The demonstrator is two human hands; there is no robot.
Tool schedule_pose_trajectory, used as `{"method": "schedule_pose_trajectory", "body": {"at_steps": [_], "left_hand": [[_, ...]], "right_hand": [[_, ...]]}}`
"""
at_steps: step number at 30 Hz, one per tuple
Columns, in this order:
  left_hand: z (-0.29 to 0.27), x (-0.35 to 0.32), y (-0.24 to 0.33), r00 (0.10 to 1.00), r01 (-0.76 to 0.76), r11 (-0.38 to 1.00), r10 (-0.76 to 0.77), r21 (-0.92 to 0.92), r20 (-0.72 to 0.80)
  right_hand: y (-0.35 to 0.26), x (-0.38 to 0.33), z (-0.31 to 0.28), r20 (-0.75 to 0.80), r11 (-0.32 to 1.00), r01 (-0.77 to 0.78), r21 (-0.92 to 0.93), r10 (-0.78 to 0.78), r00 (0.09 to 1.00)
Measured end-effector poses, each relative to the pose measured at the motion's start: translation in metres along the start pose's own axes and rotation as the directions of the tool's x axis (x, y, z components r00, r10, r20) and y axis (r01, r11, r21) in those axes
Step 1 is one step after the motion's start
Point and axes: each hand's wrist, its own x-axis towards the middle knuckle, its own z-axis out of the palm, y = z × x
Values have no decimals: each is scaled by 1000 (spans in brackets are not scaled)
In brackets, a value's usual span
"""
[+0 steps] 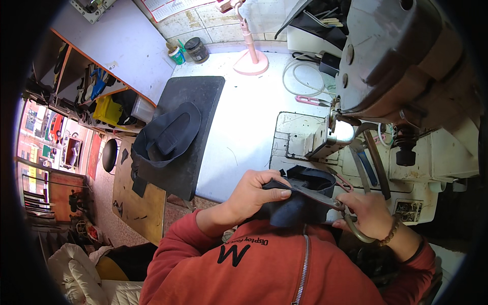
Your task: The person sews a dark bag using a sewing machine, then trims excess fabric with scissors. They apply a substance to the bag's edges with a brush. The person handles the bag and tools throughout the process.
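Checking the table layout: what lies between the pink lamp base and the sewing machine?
In the head view, a coiled white cable and pink-handled snips on the table.

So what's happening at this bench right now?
A person in a red zip jacket sits at a white worktable beside a sewing machine. Their left hand pinches the edge of a dark leather piece held close to the chest, while the right hand works a pair of scissors along its top edge. More dark cut pieces lie stacked on a black mat to the left. A pink lamp stand is at the back.
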Motion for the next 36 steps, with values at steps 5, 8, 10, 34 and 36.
{"method": "schedule_pose_trajectory", "body": {"at_steps": [5, 8, 10, 34, 36], "left_hand": [[-1, 1, 0, 1000, -16, 1000, 16, 11, 11], [0, 1, 2, 1000, 0, 1000, 0, 7, 7], [1, 1, 4, 1000, -26, 999, 26, 34, 0], [-5, 12, 6, 920, 389, 880, -353, -273, 172], [-4, 12, 6, 923, 376, 885, -332, -276, 192]], "right_hand": [[4, -1, -3, -39, 977, 118, -179, -127, 991], [6, -2, 2, -44, 983, 114, -147, -122, 992], [6, -1, 8, -46, 995, 93, -47, -95, 994], [-4, 5, -19, -245, 673, 70, -736, -362, 900], [-5, 5, -19, -249, 671, 70, -739, -368, 896]]}}
